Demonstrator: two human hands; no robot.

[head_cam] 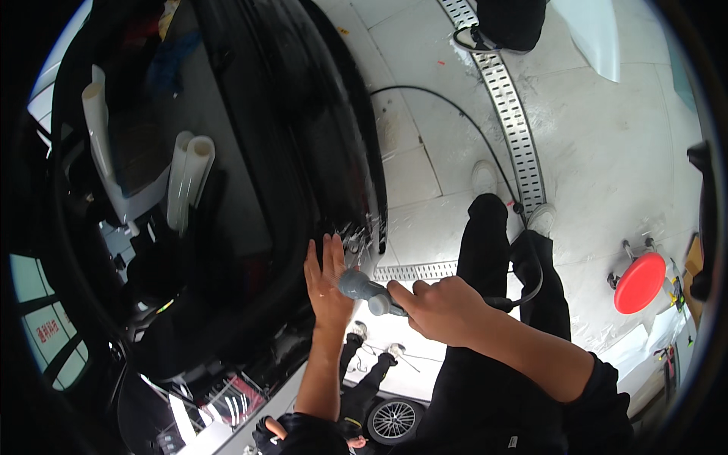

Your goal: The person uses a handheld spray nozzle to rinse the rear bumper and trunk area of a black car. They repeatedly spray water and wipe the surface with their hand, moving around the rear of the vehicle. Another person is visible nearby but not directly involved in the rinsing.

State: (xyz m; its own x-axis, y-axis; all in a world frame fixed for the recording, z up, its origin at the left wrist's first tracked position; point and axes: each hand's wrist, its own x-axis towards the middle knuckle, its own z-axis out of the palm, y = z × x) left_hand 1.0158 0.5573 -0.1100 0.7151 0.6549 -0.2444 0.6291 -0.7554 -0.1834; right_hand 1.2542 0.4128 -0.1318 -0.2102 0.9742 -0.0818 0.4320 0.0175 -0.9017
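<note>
My left hand (329,278) lies with its fingers spread on the glossy black car bodywork (341,170), close to its lower corner, where some clear crinkled film (359,239) shows. In my right hand (435,307) is a grey handheld spray head or hot-air tool (355,284), its round front end beside the back of my left hand. A black hose or cord (472,108) runs from the tool's rear across the floor towards the car. What the tool's front end gives out cannot be seen.
White film rolls (199,153) lie inside the car's open rear. A slotted metal drain (512,108) crosses the tiled floor near my feet. A red stool (640,283) stands at right. Another person's shoe (475,41) is at the top; a co-worker and a wheel (395,421) are below.
</note>
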